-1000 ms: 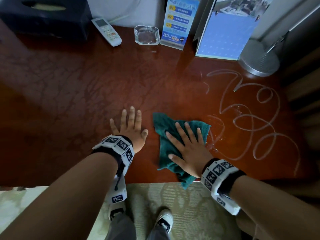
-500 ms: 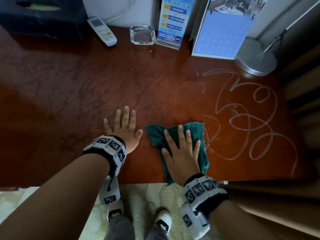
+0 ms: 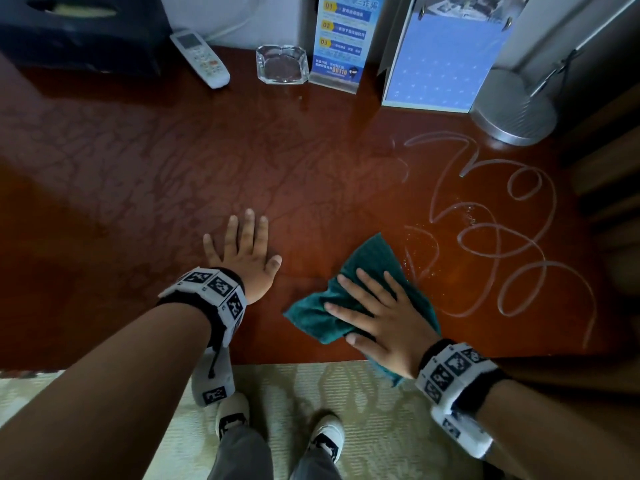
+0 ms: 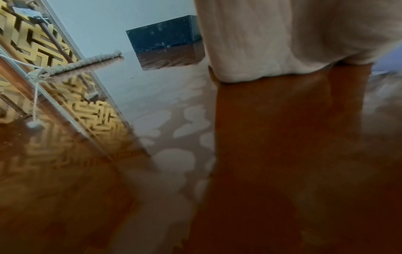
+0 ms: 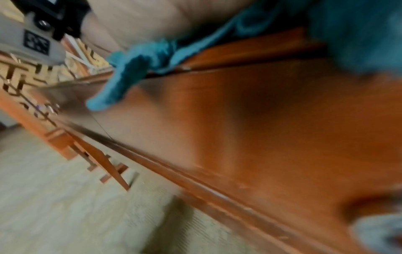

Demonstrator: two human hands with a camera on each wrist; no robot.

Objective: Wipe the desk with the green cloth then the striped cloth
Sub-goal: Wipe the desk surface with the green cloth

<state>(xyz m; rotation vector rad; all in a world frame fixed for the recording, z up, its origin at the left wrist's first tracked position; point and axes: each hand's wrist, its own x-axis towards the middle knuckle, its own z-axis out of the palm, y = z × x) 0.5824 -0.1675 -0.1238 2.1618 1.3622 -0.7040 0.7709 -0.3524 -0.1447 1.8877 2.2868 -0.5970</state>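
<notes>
The green cloth [image 3: 372, 268] lies crumpled near the front edge of the reddish wooden desk [image 3: 173, 188], one corner hanging over the edge. My right hand [image 3: 381, 317] presses flat on it with straight, spread fingers. In the right wrist view the green cloth [image 5: 139, 68] droops over the desk edge [image 5: 195, 173], blurred. My left hand [image 3: 242, 251] rests flat on bare wood to the cloth's left. White looping streaks [image 3: 491, 237] mark the desk to the right of the cloth. No striped cloth is in sight.
Along the desk's back stand a dark tissue box [image 3: 76, 29], a white remote [image 3: 201, 60], a glass ashtray [image 3: 282, 64], a blue sign [image 3: 343, 43], a calendar stand [image 3: 440, 57] and a round metal lamp base [image 3: 512, 109]. Pale carpet [image 3: 346, 393] lies below the front edge.
My right hand has slid the green cloth from the middle toward the right, near the white streaks, and turned it. The left hand has stayed flat in place.
</notes>
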